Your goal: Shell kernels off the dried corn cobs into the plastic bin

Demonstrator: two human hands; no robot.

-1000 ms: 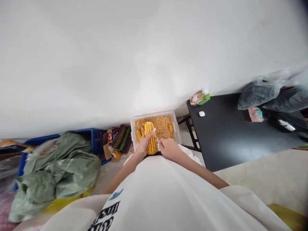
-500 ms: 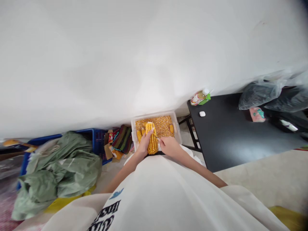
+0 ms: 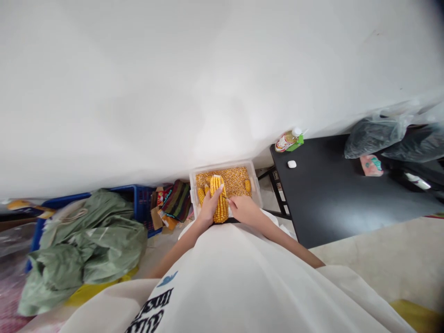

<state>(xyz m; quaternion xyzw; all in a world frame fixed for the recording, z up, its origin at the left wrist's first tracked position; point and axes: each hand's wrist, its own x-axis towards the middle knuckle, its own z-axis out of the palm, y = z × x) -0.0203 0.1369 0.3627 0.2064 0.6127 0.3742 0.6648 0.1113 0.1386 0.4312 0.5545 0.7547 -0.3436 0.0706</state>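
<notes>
My left hand (image 3: pixel 210 206) is wrapped round a yellow corn cob (image 3: pixel 219 210), which stands nearly upright over a clear plastic bin (image 3: pixel 255 185). Rows of kernels cover the side facing me. Closed beside the cob, my right hand (image 3: pixel 243 208) grips a thin tool (image 3: pixel 225 197) whose dark tip meets the cob's right side. Its handle is hidden in the fingers, so its exact kind does not show. Loose corn kernels (image 3: pixel 234 178) fill the bin. Another corn cob (image 3: pixel 247 186) lies at the right, and more cobs (image 3: pixel 200 195) lie at the left behind my hand.
To the right stands a black table (image 3: pixel 333 199) with a bottle (image 3: pixel 286 141), a small white case (image 3: pixel 292 164), a pink packet (image 3: pixel 371 165) and plastic bags (image 3: pixel 376 136). At left, green cloth (image 3: pixel 100 236) overflows a blue crate (image 3: pixel 138 203). A white wall (image 3: pixel 173 92) rises behind the bin.
Almost nothing differs. Both hands keep their hold, and the tool tip stays against the cob's right side; the view has shifted very slightly.
</notes>
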